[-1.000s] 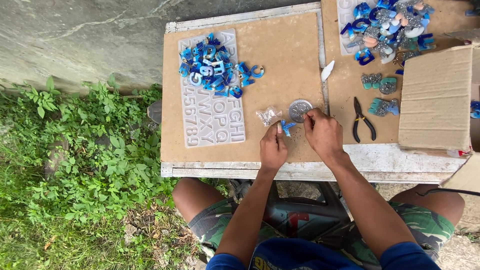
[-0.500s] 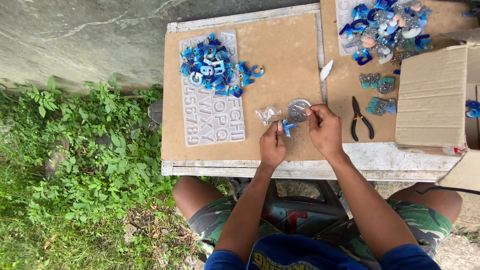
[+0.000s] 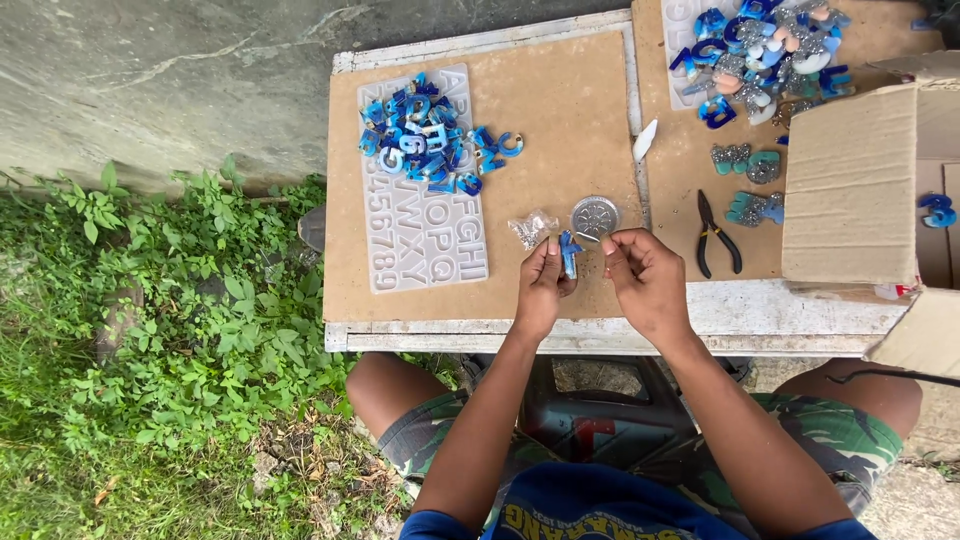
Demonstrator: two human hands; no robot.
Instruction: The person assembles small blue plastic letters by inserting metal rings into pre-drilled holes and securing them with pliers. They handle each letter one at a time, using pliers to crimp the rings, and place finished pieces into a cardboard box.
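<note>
Black pliers (image 3: 716, 236) (right), round tin (image 3: 595, 215), mould (image 3: 424, 190)

We see black pliers (image 3: 718, 235) lying at three o'clock on the brown board (image 3: 560, 130), a cardboard box (image 3: 860, 185) further right, a translucent letter mould (image 3: 425, 220) at nine o'clock, and green weeds (image 3: 150, 340) beyond it.
</note>
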